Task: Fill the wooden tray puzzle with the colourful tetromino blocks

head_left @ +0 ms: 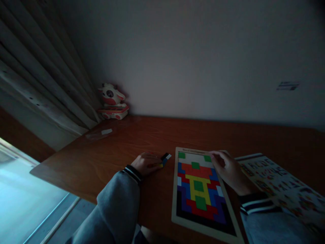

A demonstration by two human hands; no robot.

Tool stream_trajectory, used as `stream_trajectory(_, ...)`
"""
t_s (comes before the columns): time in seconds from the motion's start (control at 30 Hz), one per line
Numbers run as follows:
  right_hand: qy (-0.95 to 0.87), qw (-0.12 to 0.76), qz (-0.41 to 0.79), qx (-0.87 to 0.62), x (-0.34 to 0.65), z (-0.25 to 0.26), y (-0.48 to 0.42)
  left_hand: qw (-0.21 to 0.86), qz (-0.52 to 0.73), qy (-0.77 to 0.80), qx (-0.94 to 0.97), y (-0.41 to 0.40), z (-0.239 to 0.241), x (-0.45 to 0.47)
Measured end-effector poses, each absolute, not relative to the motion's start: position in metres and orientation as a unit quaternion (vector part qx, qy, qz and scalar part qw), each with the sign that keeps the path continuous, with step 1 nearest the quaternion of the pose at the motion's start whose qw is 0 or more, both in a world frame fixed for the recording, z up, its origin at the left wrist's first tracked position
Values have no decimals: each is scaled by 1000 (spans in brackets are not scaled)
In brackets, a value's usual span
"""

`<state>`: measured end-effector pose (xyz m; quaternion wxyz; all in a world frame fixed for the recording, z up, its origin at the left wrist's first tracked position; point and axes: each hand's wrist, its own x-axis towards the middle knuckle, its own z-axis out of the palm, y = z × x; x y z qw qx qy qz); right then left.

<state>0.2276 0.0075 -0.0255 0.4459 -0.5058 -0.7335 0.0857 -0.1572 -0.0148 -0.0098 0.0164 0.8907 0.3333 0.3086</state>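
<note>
A wooden puzzle board with a pale frame lies on the table, mostly filled with coloured blocks. Bare pale backing shows near its top edge. At the board's top right corner, my right hand has thumb and forefinger pinched together on a green block. Another green block sits in the top left corner. Left of the board, my left hand rests on the table with its fingers closed over several loose puzzle blocks. Black, white, blue and yellow parts stick out past the fingertips; the rest is hidden.
A printed sheet of coloured figures lies right of the board, partly under my right forearm. A cow-shaped toy stands at the table's back left, near a curtain. A small white slip lies in front of it. The wall borders the table's back.
</note>
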Motion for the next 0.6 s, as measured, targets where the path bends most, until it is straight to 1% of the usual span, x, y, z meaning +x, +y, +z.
stream_trajectory(0.13,-725,453,88,-511,228,-22,7,5,351,340,872,-19,-7,-149)
stream_trajectory(0.23,-724,448,117,-512,221,-14,2,1,388,331,860,-21,-2,-135)
stream_trajectory(0.3,-724,429,160,-515,211,-5,-6,-5,397,316,862,-22,1,-122)
stream_trajectory(0.33,-732,405,195,-511,205,0,-11,-7,398,310,863,-23,1,-115)
stream_trajectory(0.43,-752,375,284,-462,183,12,-26,-17,408,294,864,-25,1,-93)
stream_trajectory(0.6,-750,336,396,-409,164,9,-36,-29,421,268,866,-32,-1,-60)
